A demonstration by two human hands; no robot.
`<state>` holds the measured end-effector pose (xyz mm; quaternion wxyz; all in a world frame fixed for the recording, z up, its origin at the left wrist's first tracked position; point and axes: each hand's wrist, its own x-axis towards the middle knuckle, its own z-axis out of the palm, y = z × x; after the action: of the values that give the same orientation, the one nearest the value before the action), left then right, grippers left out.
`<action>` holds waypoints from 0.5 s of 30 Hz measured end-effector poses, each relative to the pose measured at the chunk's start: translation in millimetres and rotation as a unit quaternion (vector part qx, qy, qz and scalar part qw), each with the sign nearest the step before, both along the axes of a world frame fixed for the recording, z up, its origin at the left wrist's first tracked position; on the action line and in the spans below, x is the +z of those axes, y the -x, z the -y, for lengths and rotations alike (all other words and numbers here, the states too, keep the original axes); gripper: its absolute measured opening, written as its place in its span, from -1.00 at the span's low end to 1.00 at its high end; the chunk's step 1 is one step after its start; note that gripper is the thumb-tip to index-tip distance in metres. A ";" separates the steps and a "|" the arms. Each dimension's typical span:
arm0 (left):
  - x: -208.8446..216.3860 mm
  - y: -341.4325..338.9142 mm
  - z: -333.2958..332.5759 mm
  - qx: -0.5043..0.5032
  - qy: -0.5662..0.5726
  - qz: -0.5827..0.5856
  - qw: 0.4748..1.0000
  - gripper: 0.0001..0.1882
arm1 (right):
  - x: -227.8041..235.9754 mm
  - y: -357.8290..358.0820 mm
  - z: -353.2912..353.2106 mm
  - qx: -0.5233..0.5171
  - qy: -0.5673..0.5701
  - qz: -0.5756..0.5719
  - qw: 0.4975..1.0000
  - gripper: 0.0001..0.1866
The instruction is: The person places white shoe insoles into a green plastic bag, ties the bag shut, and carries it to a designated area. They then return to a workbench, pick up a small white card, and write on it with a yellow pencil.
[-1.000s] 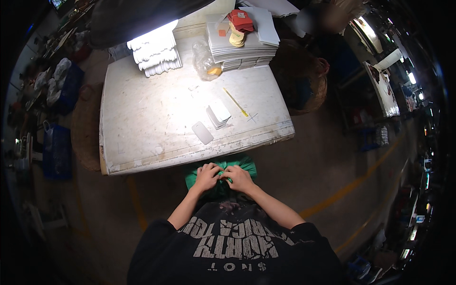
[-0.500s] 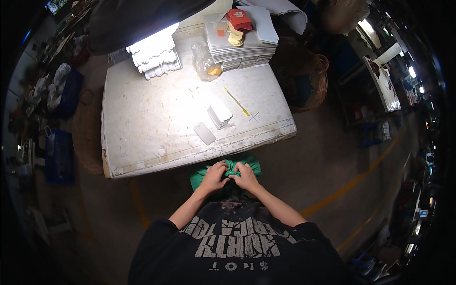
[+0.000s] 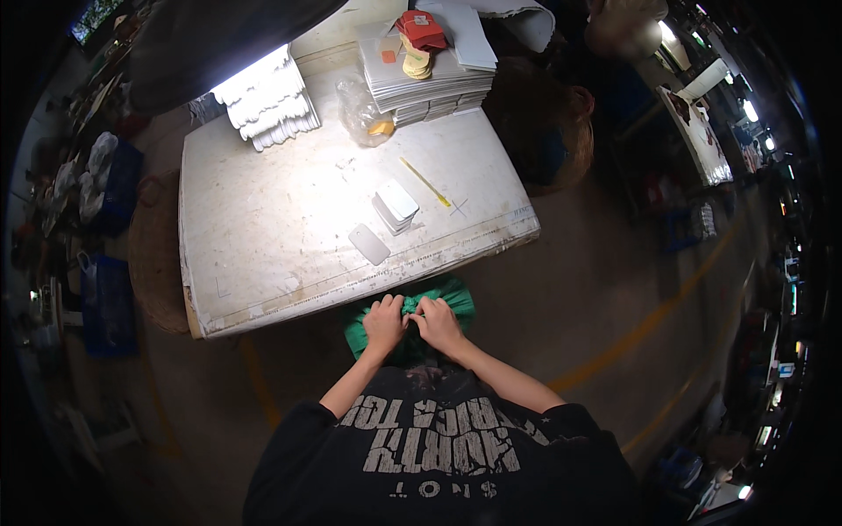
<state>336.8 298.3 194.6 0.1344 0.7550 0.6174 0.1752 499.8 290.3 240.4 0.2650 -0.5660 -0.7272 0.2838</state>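
Note:
Below the table's front edge, close to my body, a bunched green cloth [image 3: 458,301] is gathered into a knot between my hands. My left hand [image 3: 384,326] is closed on the left side of the knot, fingers curled over it. From the right, my right hand [image 3: 438,324] pinches the cloth with thumb and fingers. My fingertips nearly meet at the knot. On the table [image 3: 254,228] beyond them lie a single thin grey card [image 3: 369,245] with rounded corners and a small stack of similar cards [image 3: 397,207].
A yellow pen [image 3: 426,183] lies behind the cards. Farther back are a stack of white pieces [image 3: 272,105], a clear plastic bag [image 3: 358,110] and a pile of grey sheets [image 3: 430,90] topped by red pieces [image 3: 423,31]. Wicker baskets [image 3: 156,272] flank the table; a dark lamp [image 3: 219,44] overhangs it.
The view has shifted slightly. My hands still hold the green cloth; the left fingers now lie over the knot, and the knot shows more plainly between both hands.

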 end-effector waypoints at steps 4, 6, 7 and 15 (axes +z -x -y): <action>-27.2 8.9 1.3 0.070 0.161 0.123 0.977 -0.60 | -7.3 4.4 5.2 -0.080 0.052 0.063 0.993 -0.70; -38.3 17.0 -0.1 0.083 0.232 0.175 0.953 -0.63 | -12.3 6.3 8.9 -0.061 0.137 0.067 0.986 -0.65; -42.2 21.6 -1.4 0.073 0.263 0.209 0.939 -0.64 | -14.9 7.7 10.2 -0.057 0.147 0.054 0.986 -0.65; -41.9 35.6 -17.1 0.261 0.420 0.443 0.748 -0.72 | -25.8 20.7 8.7 0.042 0.180 0.046 0.982 -0.67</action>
<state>301.3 315.4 152.7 0.6453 0.2698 0.6728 0.2411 479.1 281.6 214.5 0.1126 -0.5857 -0.6990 0.3946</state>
